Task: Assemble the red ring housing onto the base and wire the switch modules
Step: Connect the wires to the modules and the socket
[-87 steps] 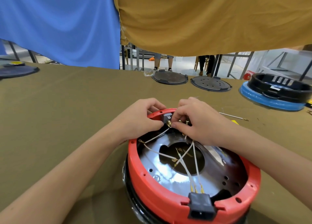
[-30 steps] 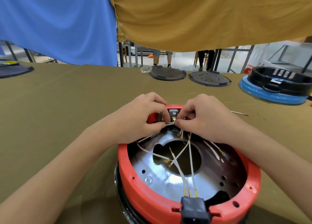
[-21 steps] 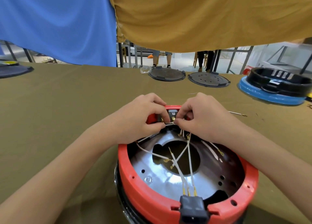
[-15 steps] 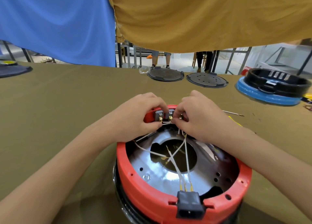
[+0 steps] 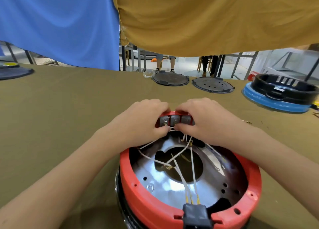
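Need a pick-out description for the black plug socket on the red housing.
Start at the big red plastic ring housing in the middle of the olive-covered table. Follow its rim to the edge nearest the camera: the black rectangular socket block sits in a notch there. Three white wires with yellow sleeves end at it, unlike the grey switch modules opposite.

olive-draped bench [image 5: 60,108] below; blue cloth [image 5: 57,21] hung at 11 o'clock, mustard cloth [image 5: 215,16] at 1 o'clock; pale floor [image 5: 188,68] and metal frames [image 5: 236,63] at 12 o'clock.
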Action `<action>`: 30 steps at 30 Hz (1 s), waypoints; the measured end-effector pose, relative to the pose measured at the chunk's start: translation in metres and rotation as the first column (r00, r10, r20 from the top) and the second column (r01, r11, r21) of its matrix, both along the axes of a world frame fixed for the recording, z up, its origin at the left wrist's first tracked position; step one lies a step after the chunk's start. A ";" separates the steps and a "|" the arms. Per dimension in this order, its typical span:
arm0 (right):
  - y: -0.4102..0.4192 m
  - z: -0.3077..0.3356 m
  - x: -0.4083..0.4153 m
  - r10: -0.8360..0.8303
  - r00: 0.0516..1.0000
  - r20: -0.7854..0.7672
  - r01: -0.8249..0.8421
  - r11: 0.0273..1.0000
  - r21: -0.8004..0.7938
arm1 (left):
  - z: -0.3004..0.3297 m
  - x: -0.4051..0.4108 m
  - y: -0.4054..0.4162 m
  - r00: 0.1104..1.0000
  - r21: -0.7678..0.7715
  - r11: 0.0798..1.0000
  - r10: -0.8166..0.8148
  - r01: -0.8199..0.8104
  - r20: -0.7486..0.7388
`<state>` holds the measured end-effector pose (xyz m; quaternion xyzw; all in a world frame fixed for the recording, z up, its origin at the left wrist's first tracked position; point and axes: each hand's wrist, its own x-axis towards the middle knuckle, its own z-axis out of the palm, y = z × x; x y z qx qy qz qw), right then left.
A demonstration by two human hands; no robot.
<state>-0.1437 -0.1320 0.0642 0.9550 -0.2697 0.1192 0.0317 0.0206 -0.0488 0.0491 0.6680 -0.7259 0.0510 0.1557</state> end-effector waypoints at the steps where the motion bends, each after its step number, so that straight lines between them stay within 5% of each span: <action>1: 0.000 0.002 0.001 0.012 1.000 -0.028 -0.012 1.000 -0.026 | 0.000 0.000 0.000 1.000 -0.006 1.000 0.003 -0.003 -0.001; 4: -0.003 -0.001 0.001 0.042 0.999 -0.028 -0.043 0.998 -0.048 | -0.001 0.000 -0.002 1.000 -0.025 1.000 0.012 -0.013 -0.016; 11: -0.010 -0.008 -0.012 -0.013 0.974 0.225 -0.042 0.970 0.238 | -0.003 0.001 0.003 0.977 -0.045 0.999 0.018 -0.028 -0.214; 30: -0.008 -0.012 -0.004 -0.024 0.988 0.151 -0.004 0.983 0.181 | -0.001 0.000 0.006 0.978 -0.029 0.999 0.025 -0.032 -0.209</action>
